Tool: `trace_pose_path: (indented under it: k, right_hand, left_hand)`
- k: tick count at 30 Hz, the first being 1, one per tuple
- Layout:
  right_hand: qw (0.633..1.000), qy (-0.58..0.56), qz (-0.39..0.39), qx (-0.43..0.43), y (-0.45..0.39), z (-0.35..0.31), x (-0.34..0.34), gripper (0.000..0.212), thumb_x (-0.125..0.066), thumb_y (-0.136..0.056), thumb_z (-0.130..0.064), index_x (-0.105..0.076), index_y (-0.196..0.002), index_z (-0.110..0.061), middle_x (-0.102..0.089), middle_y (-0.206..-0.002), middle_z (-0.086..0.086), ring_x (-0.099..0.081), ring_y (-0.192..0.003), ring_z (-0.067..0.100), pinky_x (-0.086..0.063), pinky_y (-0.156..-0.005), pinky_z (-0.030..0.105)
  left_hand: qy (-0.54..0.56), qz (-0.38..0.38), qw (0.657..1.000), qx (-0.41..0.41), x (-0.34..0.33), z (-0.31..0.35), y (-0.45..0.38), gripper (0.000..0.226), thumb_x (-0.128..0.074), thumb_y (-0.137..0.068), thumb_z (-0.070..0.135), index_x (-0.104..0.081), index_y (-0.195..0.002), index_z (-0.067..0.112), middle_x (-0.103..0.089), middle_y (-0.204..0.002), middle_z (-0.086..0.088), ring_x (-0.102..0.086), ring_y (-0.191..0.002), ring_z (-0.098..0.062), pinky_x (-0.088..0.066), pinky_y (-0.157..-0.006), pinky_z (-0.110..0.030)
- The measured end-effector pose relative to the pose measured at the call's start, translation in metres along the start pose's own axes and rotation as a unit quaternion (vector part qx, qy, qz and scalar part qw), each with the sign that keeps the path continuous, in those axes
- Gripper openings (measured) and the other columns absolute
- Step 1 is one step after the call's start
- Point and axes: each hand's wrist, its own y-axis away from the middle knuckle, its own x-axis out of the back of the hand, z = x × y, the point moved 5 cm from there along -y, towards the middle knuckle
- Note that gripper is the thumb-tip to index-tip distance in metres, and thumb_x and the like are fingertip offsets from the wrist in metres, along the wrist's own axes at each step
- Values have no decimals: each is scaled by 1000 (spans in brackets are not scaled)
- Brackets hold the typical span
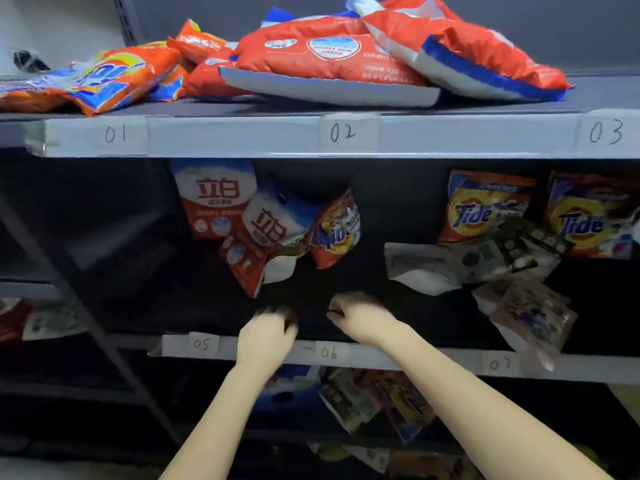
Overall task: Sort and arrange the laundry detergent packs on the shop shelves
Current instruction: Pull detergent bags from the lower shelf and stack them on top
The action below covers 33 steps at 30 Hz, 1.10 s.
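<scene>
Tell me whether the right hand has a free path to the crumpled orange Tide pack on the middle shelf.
Probably yes. The right hand holds nothing and sits just below the crumpled Tide pack, with only bare dark shelf between them.

Light falls from above: the top shelf (311, 109) and its orange packs (325, 60) are bright, while the middle shelf (381, 356) beyond the fingers (277, 311) lies in deep shadow. The fingers and the pale packs (533, 313) to their right are smeared. Shelf edges bow with wide-angle distortion.
</scene>
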Motion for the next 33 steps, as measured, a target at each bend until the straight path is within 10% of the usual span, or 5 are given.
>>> trace_pose_path:
  k: [4,18,22,26,33]
  right_hand:
    - [994,-93,-37,-40,-53,-25,-17,37,-43,-99,-32,-61,-112,-1,-63,-109,13,-61,-101,28,-48,-87,39]
    - [931,-354,46,-76,-159,-91,-49,27,-46,-98,-19,-61,-95,2,-63,-86,7,-56,-71,-5,-39,-66,10]
    - [945,-291,78,-128,-174,-90,-52,30,-35,-102,-28,-59,-101,-9,-66,-107,13,-62,-100,22,-36,-72,19]
    - [930,-320,105,-147,-172,-87,-50,30,-44,-97,-13,-45,-71,-27,-55,-83,-4,-47,-63,1,-37,-51,3]
    - [917,-361,108,-131,-160,-65,-57,15,-51,-95,-29,-60,-88,-20,-70,-96,5,-66,-92,20,-53,-87,38]
  left_hand:
    - [30,41,999,-1,-4,-51,-25,40,-37,-90,33,-70,-99,13,-67,-92,-10,-65,-82,-32,-50,-60,-33]
    - [80,58,995,-28,-14,-117,-127,37,-48,-96,34,-54,-131,23,-54,-134,1,-52,-120,-17,-44,-94,-27]
    - [78,101,992,-14,-16,-120,-134,31,-53,-93,33,-65,-118,20,-62,-121,-2,-61,-104,-20,-49,-79,-26]
    - [93,99,990,-22,-15,-120,-131,36,-57,-92,28,-60,-126,20,-55,-133,-3,-53,-119,-25,-44,-85,-28]
    - [239,103,965,1,-15,-126,-122,30,-50,-95,18,-62,-122,20,-54,-133,-2,-44,-126,-24,-37,-96,-26]
